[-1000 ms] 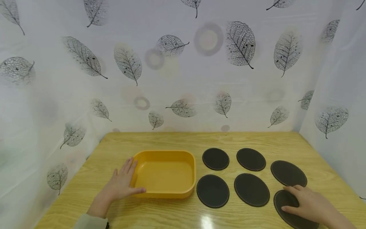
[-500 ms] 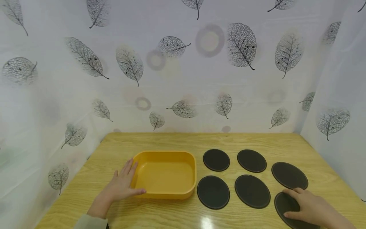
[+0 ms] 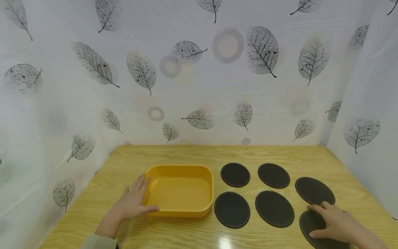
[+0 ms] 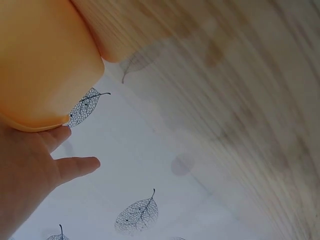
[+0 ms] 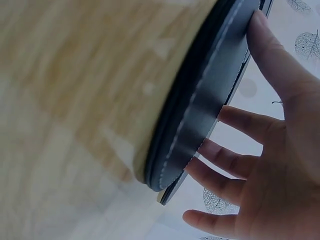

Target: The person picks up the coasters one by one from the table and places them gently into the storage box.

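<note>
Along the left wall of a yellow tray point(image 3: 179, 166) lies my left hand point(image 3: 125, 205), fingers straight and touching the rim, thumb over the near left corner. In the left wrist view the tray point(image 4: 45, 60) looms above the hand point(image 4: 22, 170). My right hand point(image 3: 339, 223) rests over the nearest black round coaster point(image 3: 313, 221) at the right, fingers and thumb spread. The right wrist view has the fingertips of that hand point(image 5: 280, 165) touching the light-stitched coaster point(image 5: 205, 95), which lies flat on the table.
Several more black coasters lie in two rows right of the tray, among them a near one point(image 3: 232, 210), a middle one point(image 3: 274, 209) and a far right one point(image 3: 315, 191). The wooden table point(image 3: 174, 233) is bounded by a leaf-patterned white curtain point(image 3: 208, 86).
My right thumb has shifted slightly nearer across the coaster. The left hand and tray stay in place, and the head view has tilted a little.
</note>
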Demonstrator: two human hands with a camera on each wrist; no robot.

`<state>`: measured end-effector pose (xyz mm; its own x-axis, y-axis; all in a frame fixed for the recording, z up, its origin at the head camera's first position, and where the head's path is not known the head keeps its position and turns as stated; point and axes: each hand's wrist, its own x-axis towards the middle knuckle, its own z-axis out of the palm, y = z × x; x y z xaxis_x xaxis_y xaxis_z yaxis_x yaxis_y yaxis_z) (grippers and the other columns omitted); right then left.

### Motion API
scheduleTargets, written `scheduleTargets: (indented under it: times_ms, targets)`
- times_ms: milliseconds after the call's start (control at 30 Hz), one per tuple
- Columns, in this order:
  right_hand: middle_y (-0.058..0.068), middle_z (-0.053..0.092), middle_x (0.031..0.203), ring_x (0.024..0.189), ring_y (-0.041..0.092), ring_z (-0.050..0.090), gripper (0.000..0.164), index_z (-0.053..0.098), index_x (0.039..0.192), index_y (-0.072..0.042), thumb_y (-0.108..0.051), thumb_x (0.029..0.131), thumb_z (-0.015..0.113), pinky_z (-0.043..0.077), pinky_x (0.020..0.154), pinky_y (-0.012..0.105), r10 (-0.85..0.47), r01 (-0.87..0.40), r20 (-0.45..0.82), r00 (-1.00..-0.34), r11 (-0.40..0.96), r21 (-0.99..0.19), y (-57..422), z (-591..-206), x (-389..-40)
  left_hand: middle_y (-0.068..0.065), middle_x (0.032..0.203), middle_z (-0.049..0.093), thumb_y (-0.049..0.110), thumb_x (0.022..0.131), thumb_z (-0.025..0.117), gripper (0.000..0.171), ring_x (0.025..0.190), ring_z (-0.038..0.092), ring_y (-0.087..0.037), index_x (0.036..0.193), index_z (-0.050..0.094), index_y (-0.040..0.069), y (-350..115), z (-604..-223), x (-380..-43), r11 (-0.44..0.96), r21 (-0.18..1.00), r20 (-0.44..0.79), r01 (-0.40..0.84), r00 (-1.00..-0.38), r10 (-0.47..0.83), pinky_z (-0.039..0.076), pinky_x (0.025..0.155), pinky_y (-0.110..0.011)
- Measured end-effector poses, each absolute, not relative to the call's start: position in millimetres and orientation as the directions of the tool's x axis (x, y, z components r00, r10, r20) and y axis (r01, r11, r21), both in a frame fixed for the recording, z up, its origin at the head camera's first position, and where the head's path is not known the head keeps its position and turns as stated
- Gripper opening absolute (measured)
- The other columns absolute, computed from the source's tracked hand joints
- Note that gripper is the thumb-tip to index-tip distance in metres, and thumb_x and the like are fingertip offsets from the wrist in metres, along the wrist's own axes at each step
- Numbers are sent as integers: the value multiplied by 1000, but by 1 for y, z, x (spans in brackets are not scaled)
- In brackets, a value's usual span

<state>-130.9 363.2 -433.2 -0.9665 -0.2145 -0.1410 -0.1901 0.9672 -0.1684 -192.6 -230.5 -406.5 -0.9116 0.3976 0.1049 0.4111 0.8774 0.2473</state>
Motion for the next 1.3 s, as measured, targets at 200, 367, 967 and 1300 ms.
scheduleTargets:
  times_ms: [200,367,967,1300]
  targets:
    - [7,46,85,71,19,46,86,55,115,-5,-62,52,69,41,50,39,-195,-160,-162,-967,966,-205,362,-431,-129,-29,141,11,62,70,58,104,125,17,-45,136,20,-7,-230,-406,-192,875,252,111,413,-911,398,18,86,-69]
    - [11,42,85,68,19,43,82,54,115,-3,-55,54,72,40,54,34,-204,-148,-179,-962,948,-283,361,-427,-130,-29,141,10,61,71,59,102,125,16,-45,136,20,-7,-230,-405,-192,874,258,104,412,-911,399,18,86,-69]
    - [-22,48,115,93,-4,47,42,54,118,-11,-9,77,66,43,63,20,-619,-515,74,-782,574,-637,399,-432,-141,-28,141,11,61,70,58,102,124,18,-45,136,21,-7,-230,-405,-193,876,258,98,407,-913,395,19,87,-68]
    - [-22,50,116,100,-8,45,33,55,118,-7,3,87,48,43,69,18,-666,-242,-77,-742,373,-896,408,-422,-142,-28,141,10,61,71,59,102,124,18,-45,136,21,-7,-230,-405,-193,875,259,97,409,-913,397,20,86,-68]
